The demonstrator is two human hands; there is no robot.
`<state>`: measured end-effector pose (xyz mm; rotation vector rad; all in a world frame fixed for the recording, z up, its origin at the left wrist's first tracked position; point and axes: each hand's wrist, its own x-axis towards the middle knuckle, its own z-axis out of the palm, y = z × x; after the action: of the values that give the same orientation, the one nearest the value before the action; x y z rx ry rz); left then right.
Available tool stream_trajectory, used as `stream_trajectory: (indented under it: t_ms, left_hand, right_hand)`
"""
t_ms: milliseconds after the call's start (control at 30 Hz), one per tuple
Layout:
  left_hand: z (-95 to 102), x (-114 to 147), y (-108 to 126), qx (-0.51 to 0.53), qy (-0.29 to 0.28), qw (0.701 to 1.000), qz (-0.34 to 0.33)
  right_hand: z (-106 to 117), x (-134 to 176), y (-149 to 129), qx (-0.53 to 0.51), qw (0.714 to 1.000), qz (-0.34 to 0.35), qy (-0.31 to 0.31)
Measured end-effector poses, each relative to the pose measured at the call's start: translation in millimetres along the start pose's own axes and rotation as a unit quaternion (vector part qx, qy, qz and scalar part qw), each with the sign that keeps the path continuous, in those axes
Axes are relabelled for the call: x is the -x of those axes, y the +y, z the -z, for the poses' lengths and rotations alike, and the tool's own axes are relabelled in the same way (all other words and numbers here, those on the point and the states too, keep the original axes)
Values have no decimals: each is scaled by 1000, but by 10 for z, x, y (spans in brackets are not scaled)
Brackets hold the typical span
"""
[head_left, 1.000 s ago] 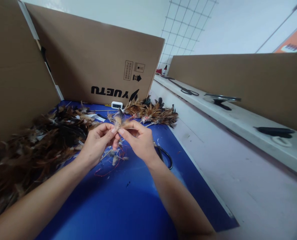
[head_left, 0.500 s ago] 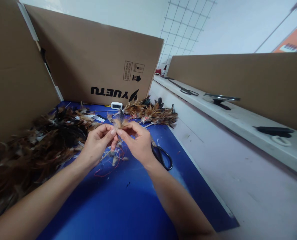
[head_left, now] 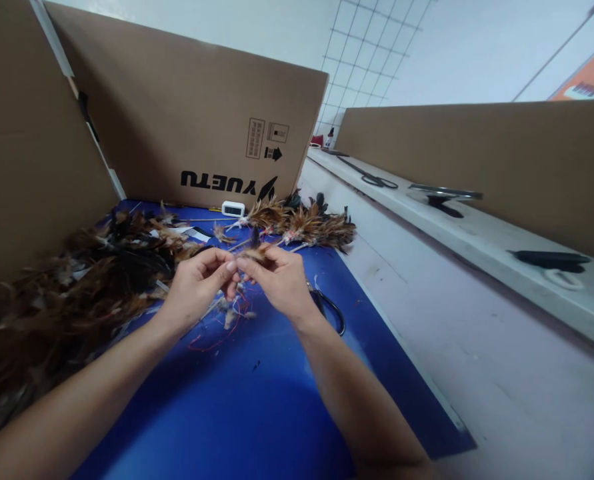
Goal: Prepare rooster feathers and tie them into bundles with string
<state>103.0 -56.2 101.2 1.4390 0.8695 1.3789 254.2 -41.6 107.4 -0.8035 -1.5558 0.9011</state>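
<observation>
In the head view my left hand [head_left: 199, 283] and my right hand [head_left: 287, 280] meet over the blue table, both closed with thumbs and fingers pinched. Between them they hold a small bunch of brown and dark feathers [head_left: 255, 251], its tips pointing up and to the right. My left fingertips are at the base of the bunch, my right ones along its side. Beneath the hands lie loose feather scraps [head_left: 228, 319] and a tangle of red thread [head_left: 217, 345]. Black-handled scissors [head_left: 334, 310] rest beside my right wrist, partly hidden by it.
A large heap of feathers [head_left: 71, 300] covers the left side. Feather bundles on sticks [head_left: 307, 223] lie at the back, beside a small white digital display [head_left: 233, 209]. Cardboard panels [head_left: 177, 113] stand behind and left. A white ledge [head_left: 491, 243] on the right carries tools.
The feather bunch has tipped from upright toward the right, and my right hand has turned slightly with it. Both hands stay together over the table.
</observation>
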Motion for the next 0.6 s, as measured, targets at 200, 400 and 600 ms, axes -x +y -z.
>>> stream_trajectory:
  t_ms: [200, 400, 600]
  left_hand:
    - [30, -11, 2, 4, -43, 999, 24]
    - [40, -12, 49, 42, -96, 992, 76]
    - [48, -24, 56, 77, -126, 984, 103]
  right_hand:
    - [51, 4, -55, 13, 1000, 19, -15]
    - [102, -3, -108, 34, 999, 40, -14]
    - [120, -25, -120, 32, 998, 50, -23]
